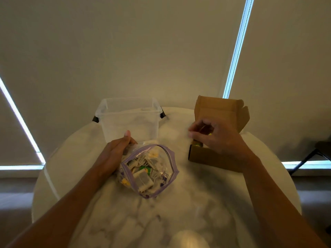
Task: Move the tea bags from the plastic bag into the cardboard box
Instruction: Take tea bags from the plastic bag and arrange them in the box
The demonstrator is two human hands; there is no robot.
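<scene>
A round surface (197, 203) with a pale marbled top fills the lower view, standing before beige blinds (143, 51) with bright strips of daylight in the gaps between and below them. Dim floor (16, 203) shows on both sides, and dark stand legs (313, 154) at far right. The plastic bag (168, 154) lies open mid-surface, its purple zip rim gaping, tea bags (143, 178) heaped inside. The left hand (114, 154) grips the bag's left rim, thumb up against a clear tub (129, 120) just behind. To the right sits the cardboard box (206, 156), lid raised; the right hand (218, 138) hangs over it, fingers bunched, pinching what looks like a tea bag (208, 133) with a yellow tag
</scene>
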